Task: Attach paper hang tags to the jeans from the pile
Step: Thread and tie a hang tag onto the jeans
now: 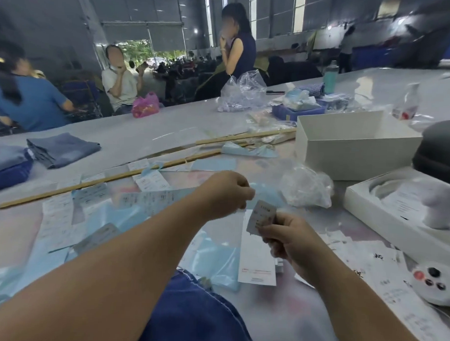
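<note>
1. Both forearms are showing bare from the bottom edge of the picture up to the wrists; no sleeve is covering them.
2. The left hand [224, 193] is wearing no glove, ring, watch or bracelet that can be seen.
3. The right hand [286, 238], just beside the left hand, is also wearing nothing on the fingers or the wrist.
4. The nails are too blurred to tell anything about them.

Print shows on the hang tag [261, 217] and the label strips [152, 179], but none is legible.
</note>
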Action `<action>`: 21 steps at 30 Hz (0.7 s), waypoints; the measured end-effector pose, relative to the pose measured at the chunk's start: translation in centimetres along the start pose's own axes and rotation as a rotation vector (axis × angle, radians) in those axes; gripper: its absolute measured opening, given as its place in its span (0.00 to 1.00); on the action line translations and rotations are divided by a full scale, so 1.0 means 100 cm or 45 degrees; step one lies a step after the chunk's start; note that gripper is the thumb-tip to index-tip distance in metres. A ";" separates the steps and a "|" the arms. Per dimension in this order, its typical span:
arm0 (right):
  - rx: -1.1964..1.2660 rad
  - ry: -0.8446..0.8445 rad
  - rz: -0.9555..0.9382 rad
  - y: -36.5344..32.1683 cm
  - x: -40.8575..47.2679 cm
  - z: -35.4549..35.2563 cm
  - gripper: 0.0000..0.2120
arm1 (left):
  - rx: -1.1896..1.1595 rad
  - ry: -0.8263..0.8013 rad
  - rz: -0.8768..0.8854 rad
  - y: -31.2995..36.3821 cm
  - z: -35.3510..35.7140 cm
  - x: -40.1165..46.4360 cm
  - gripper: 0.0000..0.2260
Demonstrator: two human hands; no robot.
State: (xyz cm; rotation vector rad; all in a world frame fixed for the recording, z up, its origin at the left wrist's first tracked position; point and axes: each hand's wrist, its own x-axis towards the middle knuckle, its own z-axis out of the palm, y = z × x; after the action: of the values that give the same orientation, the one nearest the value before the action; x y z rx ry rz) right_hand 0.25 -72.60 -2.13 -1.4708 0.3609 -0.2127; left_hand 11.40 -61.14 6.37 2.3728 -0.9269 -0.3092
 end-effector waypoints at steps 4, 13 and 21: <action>-0.024 0.037 0.006 0.019 -0.001 -0.005 0.10 | 0.077 -0.123 0.060 -0.005 0.014 -0.002 0.10; 0.016 0.089 -0.011 0.039 0.002 -0.008 0.12 | -0.082 -0.120 -0.037 -0.022 0.039 0.001 0.09; -0.147 0.122 -0.015 0.047 0.008 -0.003 0.08 | -0.018 -0.137 -0.055 -0.033 0.051 0.003 0.07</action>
State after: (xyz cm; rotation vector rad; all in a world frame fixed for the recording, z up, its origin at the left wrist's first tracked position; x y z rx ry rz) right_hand 0.54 -72.74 -6.88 -1.5804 0.4483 -0.2768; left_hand 11.33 -61.53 0.30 2.3856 -0.9196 -0.4625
